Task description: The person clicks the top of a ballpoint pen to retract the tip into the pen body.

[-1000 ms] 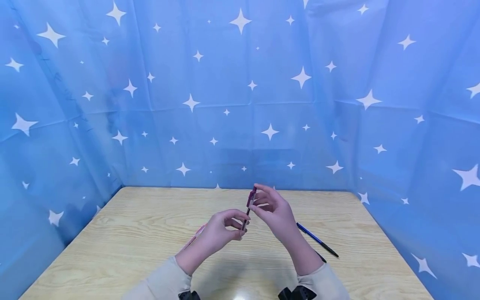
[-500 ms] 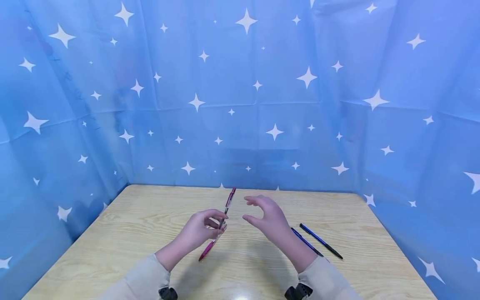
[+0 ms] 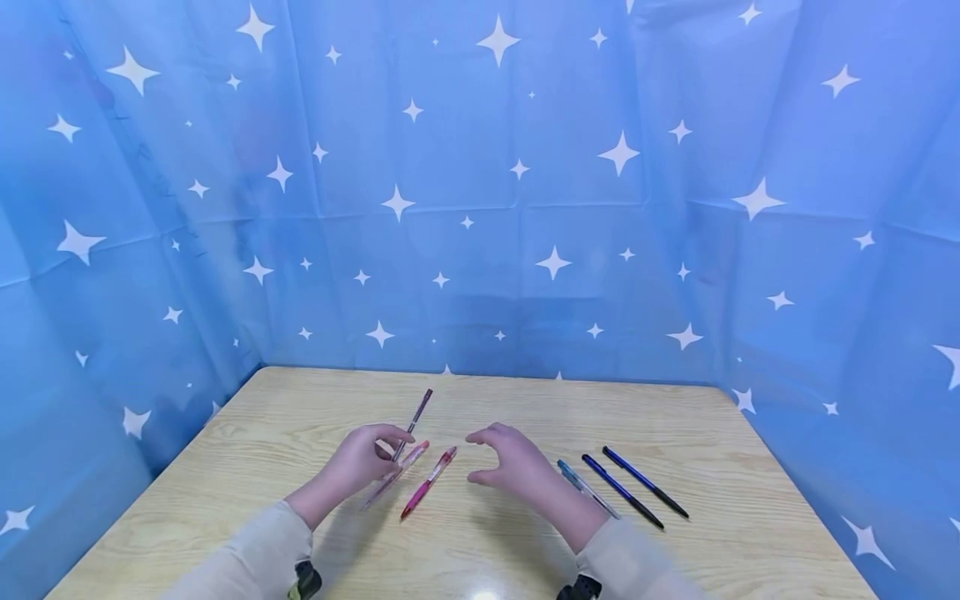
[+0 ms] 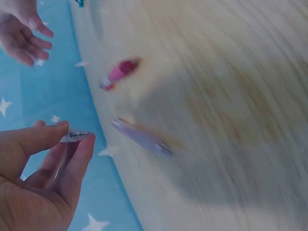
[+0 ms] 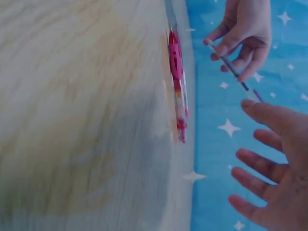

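Observation:
My left hand [image 3: 358, 460] pinches a dark purple pen [image 3: 422, 406] with a clear barrel between thumb and fingers, above the left part of the table. In the left wrist view the pen's clear tip [image 4: 74, 135] pokes out past the fingertips. A pale pink clear pen [image 3: 382, 487] lies on the table just under that hand. Beside it lies a bright pink pen [image 3: 429, 483], between the two hands. My right hand [image 3: 517, 467] hovers with its fingers apart and nothing in them, left of a light blue clear pen [image 3: 577, 479].
Two blue pens with dark grips, a nearer one [image 3: 621, 490] and a farther one [image 3: 645, 482], lie right of the right forearm. The wooden table [image 3: 525, 533] ends at a blue star-patterned curtain [image 3: 480, 250] behind and at both sides.
The right hand has let go of the purple pen, drawing back and lower. Holding the pen alone, the left hand has moved left and uncovered the pink pens.

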